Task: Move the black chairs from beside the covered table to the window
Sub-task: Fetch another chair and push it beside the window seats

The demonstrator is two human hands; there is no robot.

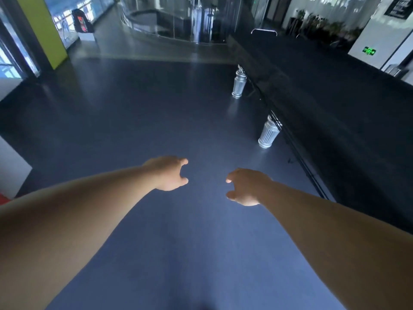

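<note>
One view only, the head camera, looking down over a dark blue, smooth, faintly glossy floor (156,113) that fills most of the frame and reflects pale light in streaks. The room is a large, dim hall. At the left edge stands bright window glazing (9,57) in dark frames, next to a yellow-green flat pillar (42,27). At the far end is a curved glass enclosure (165,21).

Along the right side runs the long table under a black matte cover (335,104). Two silver fluted turned legs show beneath its near edge, one farther (238,82) and one closer (268,133), both standing on the floor. A chrome curved chair back (264,31) shows above the far end of the table. A black chair with red markings (82,24) stands far off at the upper left, close to the glazing, well apart from the table.

Both bare forearms reach forward over open floor. The left hand (168,173) and the right hand (245,186) are loosely spread, fingers curled, thumbs apart from fingers, holding nothing and touching nothing. The hands are near each other, apart. The floor between hands and window is unobstructed.
</note>
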